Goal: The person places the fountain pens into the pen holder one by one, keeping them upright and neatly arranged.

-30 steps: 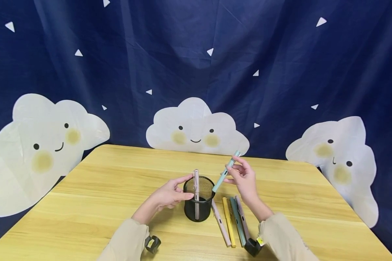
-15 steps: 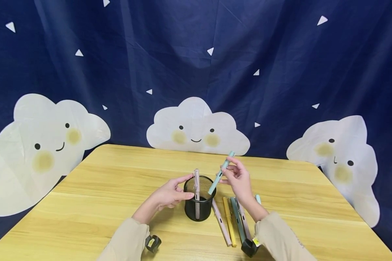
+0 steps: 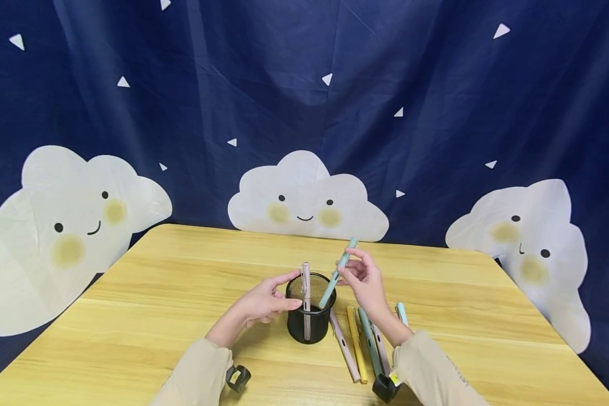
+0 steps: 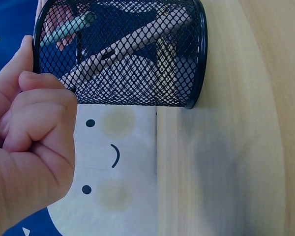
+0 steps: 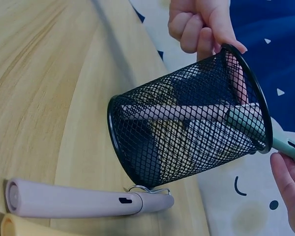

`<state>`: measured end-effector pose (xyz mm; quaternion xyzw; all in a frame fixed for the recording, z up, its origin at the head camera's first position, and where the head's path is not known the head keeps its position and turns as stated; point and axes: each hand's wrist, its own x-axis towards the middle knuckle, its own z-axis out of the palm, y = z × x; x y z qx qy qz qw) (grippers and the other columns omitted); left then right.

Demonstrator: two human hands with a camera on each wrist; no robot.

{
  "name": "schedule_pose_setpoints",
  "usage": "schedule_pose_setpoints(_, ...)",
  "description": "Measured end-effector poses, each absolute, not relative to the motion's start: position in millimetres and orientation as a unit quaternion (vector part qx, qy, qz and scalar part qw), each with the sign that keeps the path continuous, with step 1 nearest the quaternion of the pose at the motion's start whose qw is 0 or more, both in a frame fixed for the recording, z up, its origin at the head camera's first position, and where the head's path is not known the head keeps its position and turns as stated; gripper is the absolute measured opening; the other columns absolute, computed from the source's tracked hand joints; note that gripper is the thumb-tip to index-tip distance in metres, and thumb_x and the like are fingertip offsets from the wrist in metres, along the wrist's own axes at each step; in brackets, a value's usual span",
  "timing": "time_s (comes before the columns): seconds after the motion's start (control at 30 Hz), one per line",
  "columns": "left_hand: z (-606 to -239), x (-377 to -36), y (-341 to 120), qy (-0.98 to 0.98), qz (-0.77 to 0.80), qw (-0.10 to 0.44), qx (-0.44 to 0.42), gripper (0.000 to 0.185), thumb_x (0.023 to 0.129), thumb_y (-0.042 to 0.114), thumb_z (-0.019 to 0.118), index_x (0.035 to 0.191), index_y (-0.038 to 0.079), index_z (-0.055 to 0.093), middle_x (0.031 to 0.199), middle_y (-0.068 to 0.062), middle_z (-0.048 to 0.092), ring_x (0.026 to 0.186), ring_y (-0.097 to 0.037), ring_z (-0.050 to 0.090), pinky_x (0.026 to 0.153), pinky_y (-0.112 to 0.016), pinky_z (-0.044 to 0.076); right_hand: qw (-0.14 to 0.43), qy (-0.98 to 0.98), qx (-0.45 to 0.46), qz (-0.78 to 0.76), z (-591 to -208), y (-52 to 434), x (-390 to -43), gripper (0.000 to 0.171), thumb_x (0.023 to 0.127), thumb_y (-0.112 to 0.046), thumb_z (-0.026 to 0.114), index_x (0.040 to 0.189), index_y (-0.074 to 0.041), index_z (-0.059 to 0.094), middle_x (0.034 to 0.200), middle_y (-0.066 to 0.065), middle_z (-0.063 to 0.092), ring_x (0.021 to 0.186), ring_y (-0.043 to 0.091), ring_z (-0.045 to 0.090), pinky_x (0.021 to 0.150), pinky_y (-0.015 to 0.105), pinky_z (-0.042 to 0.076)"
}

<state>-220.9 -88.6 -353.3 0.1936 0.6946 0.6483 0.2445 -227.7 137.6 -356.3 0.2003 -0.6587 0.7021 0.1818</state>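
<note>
The right hand [image 3: 366, 280] pinches a pale green pen [image 3: 338, 272] between thumb and fingertips, fingers curled round its upper half. The pen tilts, its lower end already past the rim of the black mesh pen cup [image 3: 308, 324], which stands just left of this hand. The left hand [image 3: 265, 300] holds the cup from its other side: thumb and forefinger lie against the rim, the other fingers curled into the palm.

Inside the cup, 1 pink pen [image 3: 305, 287] leans against the near wall; with the green one entering, that makes 2 pens at the cup. The rest of the mouth is open.

Below the right hand and wrist, 5 pens lie side by side on the wooden table [image 3: 132, 316]: 1 pink [image 3: 343, 345], 1 yellow [image 3: 355, 344], 1 dark green [image 3: 369, 345], another pink partly under the wrist, and 1 pale green [image 3: 401, 312] on the outer side. Bare tabletop runs out to the table edges left of the left hand, right of the right hand and beyond both.
</note>
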Motion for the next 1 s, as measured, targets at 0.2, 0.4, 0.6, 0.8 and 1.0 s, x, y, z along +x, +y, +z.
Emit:
schedule_pose_setpoints(0.2,-353.7,-221.2,-88.8,0.691,0.65,0.246,0.197,0.073,0.082,0.013,0.065,0.142,0.011,0.023,0.047,0.006,0.025,0.038,-0.007,0.02,0.036,-0.018,0.015,0.174,-0.661,0.216,0.697,-358.3,136.6,-227.4,0.056,0.081,0.015,0.053,0.131,0.003,0.033,0.085,0.012,0.063,0.07,0.013,0.062,0.059,0.04,0.052)
schedule_pose_setpoints(0.4,-354.2,-220.9,-88.4,0.689,0.652,0.246,0.2,0.073,0.082,0.013,0.065,0.142,0.011,0.024,0.047,0.006,0.025,0.038,-0.007,0.02,0.036,-0.018,0.015,0.155,-0.66,0.208,0.705,-359.4,137.1,-226.4,0.074,0.079,0.017,0.053,0.141,-0.004,0.018,0.084,0.009,0.063,0.073,0.013,0.063,0.063,0.038,0.052)
schedule_pose_setpoints(0.6,-355.3,-221.8,-88.7,0.69,0.652,0.245,0.199,0.072,0.083,0.014,0.065,0.142,0.012,0.024,0.046,0.006,0.025,0.038,-0.007,0.02,0.036,-0.018,0.016,0.148,-0.666,0.211,0.7,-358.6,136.7,-226.1,0.07,0.078,0.017,0.054,0.138,-0.005,0.026,0.086,0.022,0.062,0.072,0.013,0.062,0.064,0.034,0.053)
schedule_pose_setpoints(0.8,-355.7,-222.0,-88.6,0.69,0.652,0.244,0.197,0.072,0.082,0.013,0.065,0.142,0.012,0.024,0.046,0.006,0.025,0.038,-0.007,0.02,0.036,-0.018,0.016,0.143,-0.664,0.204,0.705,-358.5,134.5,-226.8,0.061,0.077,0.017,0.056,0.128,-0.007,0.035,0.084,0.026,0.06,0.071,0.015,0.063,0.063,0.029,0.052)
schedule_pose_setpoints(1.0,-356.2,-222.2,-88.6,0.69,0.653,0.244,0.196,0.073,0.082,0.014,0.065,0.142,0.011,0.023,0.046,0.006,0.026,0.038,-0.007,0.021,0.036,-0.018,0.016,0.15,-0.667,0.207,0.699,-360.4,132.7,-226.7,0.056,0.076,0.017,0.057,0.125,-0.003,0.036,0.084,0.033,0.057,0.071,0.015,0.062,0.064,0.026,0.051)
